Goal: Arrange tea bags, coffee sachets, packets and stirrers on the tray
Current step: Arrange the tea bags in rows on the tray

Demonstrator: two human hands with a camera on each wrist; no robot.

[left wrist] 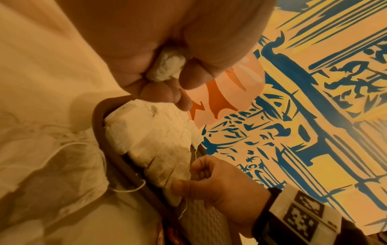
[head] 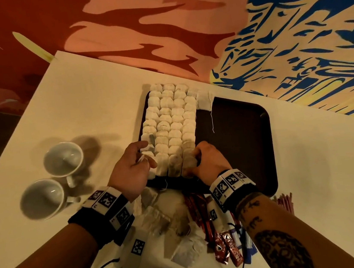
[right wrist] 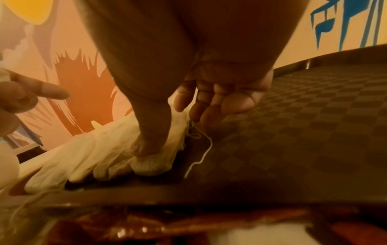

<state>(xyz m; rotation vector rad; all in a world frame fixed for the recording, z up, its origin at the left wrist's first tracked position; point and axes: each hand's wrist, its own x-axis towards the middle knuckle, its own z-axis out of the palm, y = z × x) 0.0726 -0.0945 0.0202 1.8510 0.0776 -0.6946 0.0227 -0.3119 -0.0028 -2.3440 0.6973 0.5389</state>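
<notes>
A: Surface and room?
B: White table [head: 82,105], corner pushed against a wall mural [head: 292,28] of red-orange flame shapes and blue brush marks on yellow. Dark tray [head: 238,130] on it, checker-textured floor.

A: Task things, relative to the tray?
B: Tea bags [head: 170,123] laid in four overlapping rows on the tray's left half; one single tea bag [head: 205,101] at the tray's far edge, just right of the rows, its string trailing onto bare tray. Loose tea bags [head: 175,230] heaped on the table just off the near edge. Red coffee sachets [head: 222,244] near that same edge, right of the heap. Red stirrers [head: 285,202] off the near right corner. Two white cups [head: 51,179] well left of the tray.

A: Hands?
B: Left hand [head: 131,171] at the rows' near left corner, fingers curled; right hand [head: 209,161] at the near right corner of the rows, thumb and fingers pinching the end tea bag.

A: What do the wrist cams add?
B: Left wrist view shows a crumpled white wad [left wrist: 165,68] pinched in the left hand's curled fingers, probably a tea bag, too bunched to be sure. Right wrist view shows the right thumb [right wrist: 150,132] pressing down on the nearest tea bag, fingers behind it, string loose beside.

A: Readable text?
B: One sachet reads like "NESCAFE", partly blurred. Wrist bands [head: 229,183] carry black-and-white square markers.
</notes>
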